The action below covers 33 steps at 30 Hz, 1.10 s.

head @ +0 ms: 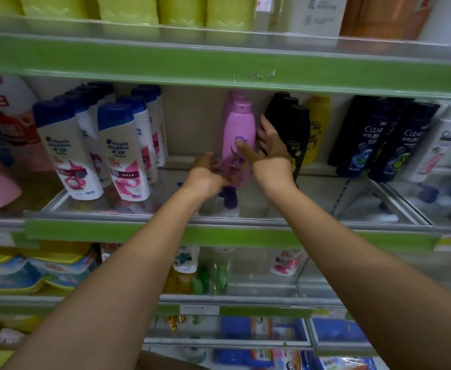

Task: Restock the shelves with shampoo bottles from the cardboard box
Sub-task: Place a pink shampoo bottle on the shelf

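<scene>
1. Both hands flank the pink shampoo bottle [239, 140] on the shelf [219, 222]; right hand [268, 145] fingers spread against its side, left hand [205, 169] loosely cupped at its base.
2. A careless nudge could topple it into the black bottles [293, 129] just right of the right hand.

Bare forearms [128, 263] — no sleeves, no gloves
</scene>
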### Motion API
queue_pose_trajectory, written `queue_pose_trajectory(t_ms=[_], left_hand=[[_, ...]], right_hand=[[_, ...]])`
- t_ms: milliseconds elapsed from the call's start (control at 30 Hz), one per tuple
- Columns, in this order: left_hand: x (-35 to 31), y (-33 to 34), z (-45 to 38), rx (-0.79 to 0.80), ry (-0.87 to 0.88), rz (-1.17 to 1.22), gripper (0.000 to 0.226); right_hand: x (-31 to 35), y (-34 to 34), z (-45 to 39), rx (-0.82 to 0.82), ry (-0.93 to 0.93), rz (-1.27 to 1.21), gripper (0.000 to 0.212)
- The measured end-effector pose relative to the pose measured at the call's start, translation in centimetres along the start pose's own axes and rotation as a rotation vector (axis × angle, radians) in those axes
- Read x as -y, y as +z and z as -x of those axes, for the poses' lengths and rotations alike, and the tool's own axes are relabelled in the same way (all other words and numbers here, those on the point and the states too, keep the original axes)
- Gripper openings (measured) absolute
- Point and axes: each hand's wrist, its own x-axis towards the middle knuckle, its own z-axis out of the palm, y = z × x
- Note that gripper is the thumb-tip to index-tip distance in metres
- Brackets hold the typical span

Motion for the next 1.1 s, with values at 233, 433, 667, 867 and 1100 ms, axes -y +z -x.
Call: queue_pose_trajectory(t_ms=[233,433,667,867,1100], left_hand=[[-0.7,-2.2,7.2,-0.164,0.093,0.028,0.058],[2.6,-2.9,16.5,0.069,0.142,0.197,0.039],[10.6,-2.9,25.7,0.366,0.004,0.118,0.037],[17.4,-1.0,31.9,0.516,-0.151,0.076,0.035],[24.4,1.8,36.1,0.578,-0.341,0.037,0.031]], right_hand=[[1.4,-2.2,6.1,-0.031,-0.001,0.145,0.067],[2.8,-3.6,16.0,-0.115,0.066,0.147,0.045],[0.5,-5.9,29.5,-0.222,0.305,0.116,0.031],[-4.3,-8.4,38.5,-0.209,0.568,0.304,0.029],[-10.8,-9.3,43.8,-0.146,0.744,0.417,0.031]])
